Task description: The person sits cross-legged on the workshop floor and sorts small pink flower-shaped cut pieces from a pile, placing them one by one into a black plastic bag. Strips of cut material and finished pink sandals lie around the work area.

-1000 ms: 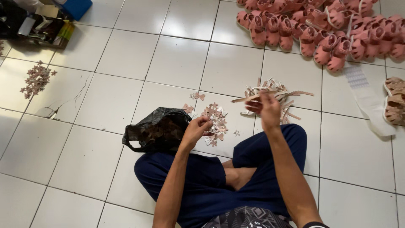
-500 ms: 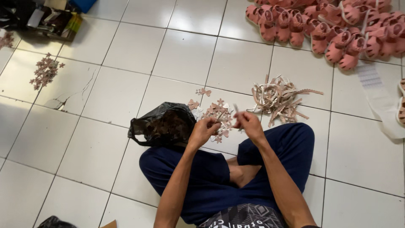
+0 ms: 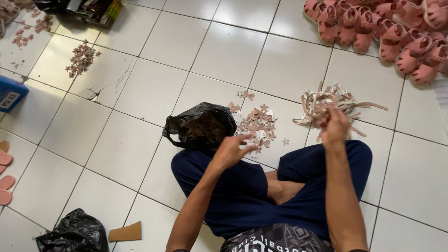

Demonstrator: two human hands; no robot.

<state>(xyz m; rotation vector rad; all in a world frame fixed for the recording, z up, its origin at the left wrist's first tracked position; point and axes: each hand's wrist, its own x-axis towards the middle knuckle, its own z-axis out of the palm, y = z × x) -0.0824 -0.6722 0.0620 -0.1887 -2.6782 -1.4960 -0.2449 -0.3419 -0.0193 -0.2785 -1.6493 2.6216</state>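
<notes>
White glossy tile floor (image 3: 154, 88) — dark grout lines, one tile cracked (image 3: 100, 91) — even light.

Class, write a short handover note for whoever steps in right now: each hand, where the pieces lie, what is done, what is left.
Left hand: open, fingers spread, beside the black bag, near the small pink cut-out shapes.
Right hand: raised at the pile of cut strips; whether it pinches one is unclear.
Done: cut-outs heaped on the tile, strips heaped apart.
Left: cannot be told from this view.
</notes>
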